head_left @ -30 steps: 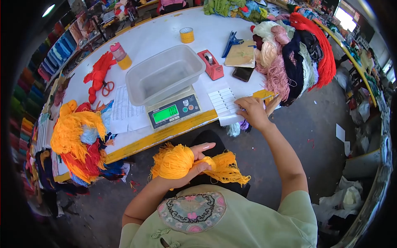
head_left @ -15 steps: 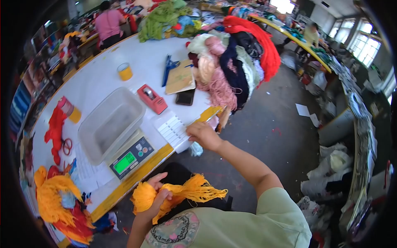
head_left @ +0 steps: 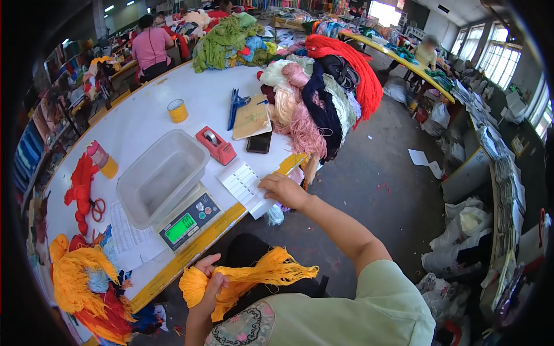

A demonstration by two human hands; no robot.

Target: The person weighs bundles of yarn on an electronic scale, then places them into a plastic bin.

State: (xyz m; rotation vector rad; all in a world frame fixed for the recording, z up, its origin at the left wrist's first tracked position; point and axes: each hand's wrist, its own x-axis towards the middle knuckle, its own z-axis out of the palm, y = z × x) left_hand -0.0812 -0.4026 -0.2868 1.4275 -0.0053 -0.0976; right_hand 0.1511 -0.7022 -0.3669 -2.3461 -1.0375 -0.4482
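Observation:
My left hand is closed around a skein of orange-yellow yarn, held low in front of my body below the table edge. Loose strands trail off to the right. At the table's front edge my right hand has its fingers curled down on a sheet of white labels, which overhangs the edge; its fingertips are partly hidden. Left of the labels, a digital scale with a lit green display carries an empty clear plastic tub. A red tape dispenser stands just behind the labels.
Behind the dispenser lie a notebook and a phone. Yarn heaps cover the table's right end; orange and red skeins hang at the left. Scissors, a bottle and a tape roll also sit there. Other people work farther back.
The view has shifted slightly, so the table things appear lower and farther right. My right hand stays at the labels; my left hand still grips the yarn.

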